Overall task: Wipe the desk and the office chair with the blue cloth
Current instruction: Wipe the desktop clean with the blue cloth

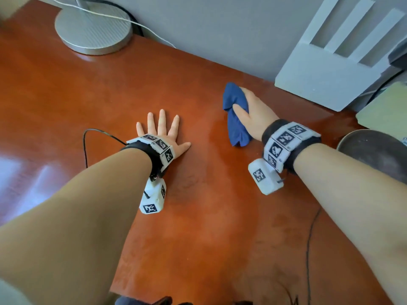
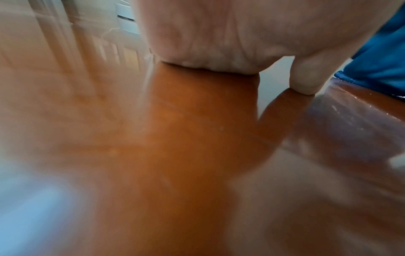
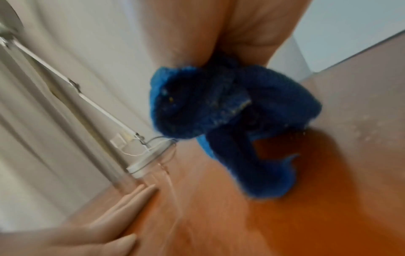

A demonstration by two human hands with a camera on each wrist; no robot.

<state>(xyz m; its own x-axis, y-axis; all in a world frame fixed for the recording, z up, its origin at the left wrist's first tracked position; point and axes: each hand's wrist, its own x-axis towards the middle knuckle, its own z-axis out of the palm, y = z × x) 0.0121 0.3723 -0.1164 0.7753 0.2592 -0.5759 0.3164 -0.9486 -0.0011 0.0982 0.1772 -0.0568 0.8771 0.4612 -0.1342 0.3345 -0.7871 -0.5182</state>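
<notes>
On the reddish-brown desk (image 1: 110, 89), toward its right rear area, the right hand (image 1: 255, 115) holds the bunched blue cloth (image 1: 235, 115) against the surface, fingers curled over the top of the wad, thumb clamped along its near side. Cloth tail trails toward the front edge, touching the wood. Left hand (image 1: 163, 133) lies flat on the desk, palm down, fingers straight and spread apart, thumb out to the right; well apart from the cloth. Round silver lamp base (image 1: 92, 29) stands at the rear left with a white cable (image 1: 143, 27) crossing it. White slotted panel (image 1: 330, 69) leans against the wall at rear right. Thin black cable (image 1: 308, 249) lies along the desk beneath the right forearm. Office chair: cannot identify in any view.
</notes>
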